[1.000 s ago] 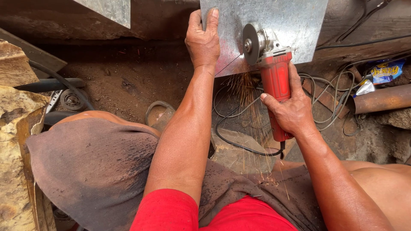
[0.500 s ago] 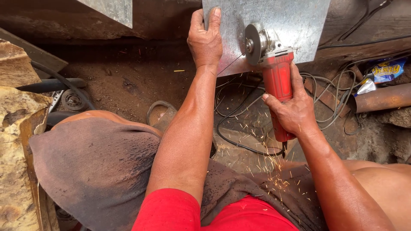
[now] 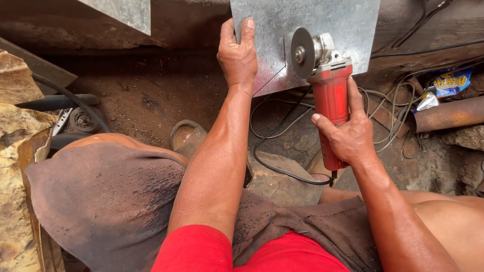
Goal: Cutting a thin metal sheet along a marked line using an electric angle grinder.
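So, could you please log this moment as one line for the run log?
left hand: pressing on metal sheet | right hand: gripping red grinder | disc: at sheet's cut line | sparks: none visible

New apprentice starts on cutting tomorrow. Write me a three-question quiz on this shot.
1. True or false: the left hand lies flat on the metal sheet.
2. Which hand has its grip on the red grinder?
A. left
B. right
C. both
3. Fill in: the grinder's black ____ loops over the ground below the sheet.

Key:
1. True. The palm and fingers press on the sheet's left edge.
2. B. The right hand wraps the grinder body, with the disc up at the sheet.
3. Cord.
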